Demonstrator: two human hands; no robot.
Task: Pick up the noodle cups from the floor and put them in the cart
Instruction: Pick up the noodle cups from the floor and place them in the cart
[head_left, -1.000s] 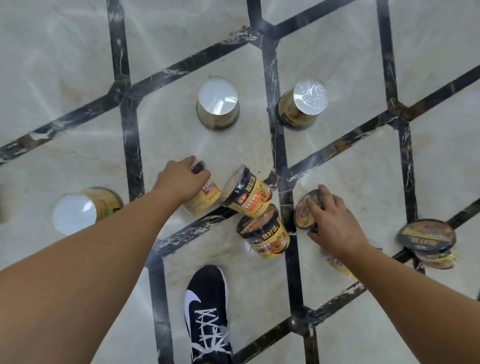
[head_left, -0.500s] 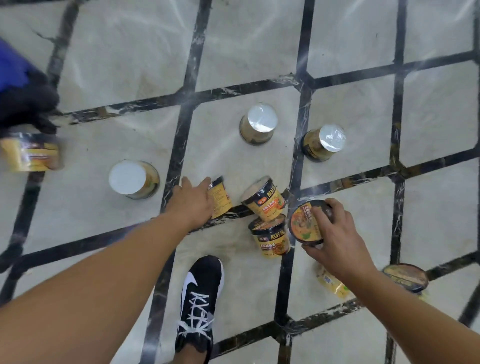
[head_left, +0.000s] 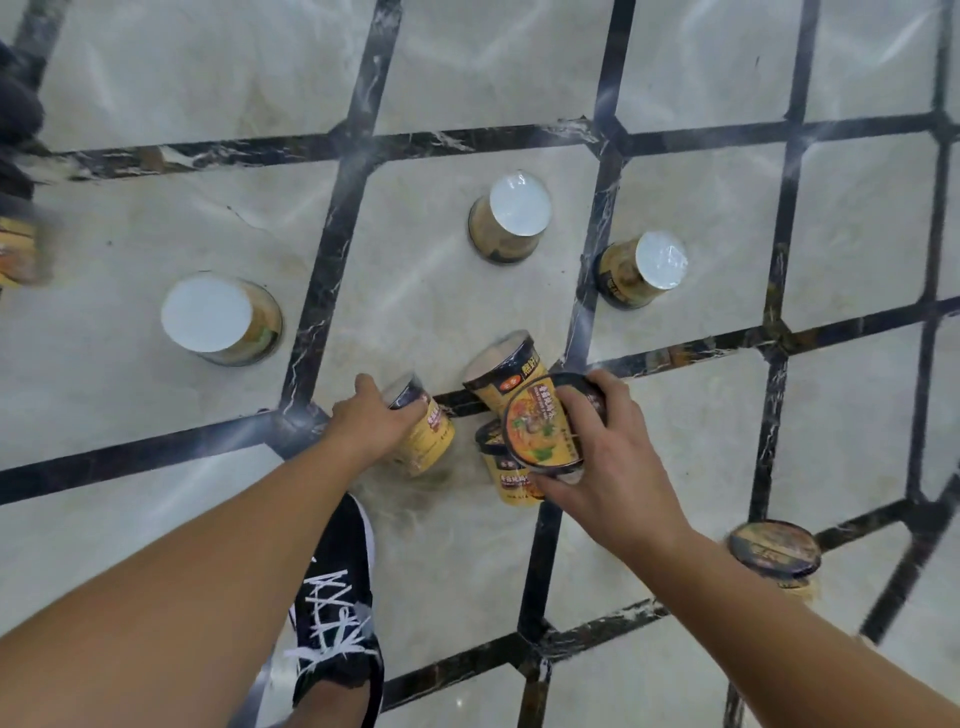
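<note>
While left hand (head_left: 371, 423) grips a yellow noodle cup (head_left: 428, 439), right hand (head_left: 602, 457) clasps a lidded cup (head_left: 540, 426)

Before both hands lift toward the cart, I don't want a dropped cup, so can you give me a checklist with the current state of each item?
1. Left hand grips the yellow paper noodle cup lying on its side: ok, fingers curl over it.
2. Right hand holds the cup with the orange soup-picture lid: ok, thumb and fingers wrap its rim.
3. Right-hand cup off the floor: cannot tell.
4. Neighbouring black-and-yellow cups out of the way: not ok, they crowd right beside both grasps.
5. Black sneaker with white laces out of the way: ok.
6. Cart visible: not ok, out of view.
</note>
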